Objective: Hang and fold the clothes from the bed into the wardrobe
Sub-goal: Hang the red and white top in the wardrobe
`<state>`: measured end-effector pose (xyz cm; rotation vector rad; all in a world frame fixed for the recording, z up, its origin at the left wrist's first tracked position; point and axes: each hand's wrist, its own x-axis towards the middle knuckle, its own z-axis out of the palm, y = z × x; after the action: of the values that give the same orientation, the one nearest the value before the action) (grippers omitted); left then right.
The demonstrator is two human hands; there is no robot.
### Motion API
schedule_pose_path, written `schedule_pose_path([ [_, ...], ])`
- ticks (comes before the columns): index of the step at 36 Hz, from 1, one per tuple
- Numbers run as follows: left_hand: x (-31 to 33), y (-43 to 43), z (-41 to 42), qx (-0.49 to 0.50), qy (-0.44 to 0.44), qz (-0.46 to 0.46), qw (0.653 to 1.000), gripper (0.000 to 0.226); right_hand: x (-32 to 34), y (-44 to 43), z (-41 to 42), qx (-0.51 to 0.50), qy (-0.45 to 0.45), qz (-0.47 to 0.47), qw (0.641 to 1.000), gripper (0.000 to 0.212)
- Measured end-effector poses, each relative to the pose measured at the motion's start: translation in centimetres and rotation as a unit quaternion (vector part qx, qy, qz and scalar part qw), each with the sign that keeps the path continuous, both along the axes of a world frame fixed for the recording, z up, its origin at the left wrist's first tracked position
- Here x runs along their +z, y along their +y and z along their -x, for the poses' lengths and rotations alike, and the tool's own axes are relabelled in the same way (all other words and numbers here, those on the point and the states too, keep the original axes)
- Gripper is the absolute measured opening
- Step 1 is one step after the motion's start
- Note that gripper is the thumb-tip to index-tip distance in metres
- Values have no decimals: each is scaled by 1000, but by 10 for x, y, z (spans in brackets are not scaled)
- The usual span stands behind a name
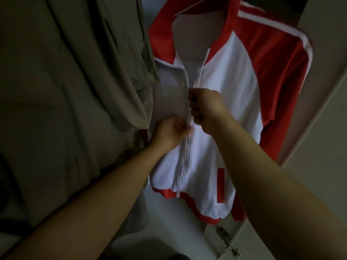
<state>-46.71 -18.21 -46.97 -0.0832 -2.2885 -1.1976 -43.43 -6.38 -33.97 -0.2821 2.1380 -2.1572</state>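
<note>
**Two hands at the zip of a hanging red-and-white jacket**

I see a red-and-white jacket hanging upright inside the wardrobe, collar at the top, its front zipped about halfway up. Olive-grey garments hang just left of it, their edge overlapping the jacket on that side. The right hand is at the middle of the chest, its grip curled tight on the zip where the closed part ends. The left hand is just below, touching the zip line. It is blurred, but its grip seems to pinch the fabric there. A pale wardrobe door stands open on the right, with a metal hinge near its lower edge.
</note>
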Motion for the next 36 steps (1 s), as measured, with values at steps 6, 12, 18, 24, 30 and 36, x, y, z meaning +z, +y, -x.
schedule_pose_path([
  [6, 13, -3, 4, 48, -3, 67, 997, 41, 31, 2, -1, 4, 49, 7, 999, 35],
  [12, 57, -5, 2, 26, 76, -8, 997, 24, 39, -11, -8, -12, 62, 11, 998, 30],
  [18, 75, 1, 6, 59, 93, 83, 990, 46, 61, -8, -3, 3, 76, 38, 996, 28],
  [24, 75, -4, 11, 20, 59, 93, 994, 42, 95, -5, -3, 5, 149, 32, 988, 33],
  [30, 98, -11, 10, -14, -4, 146, 989, 31, 113, -5, 5, 4, 183, 39, 982, 36],
  [36, 178, -26, 1, 32, 28, 174, 984, 14, 108, 30, 19, -118, 318, -126, 932, 54],
])
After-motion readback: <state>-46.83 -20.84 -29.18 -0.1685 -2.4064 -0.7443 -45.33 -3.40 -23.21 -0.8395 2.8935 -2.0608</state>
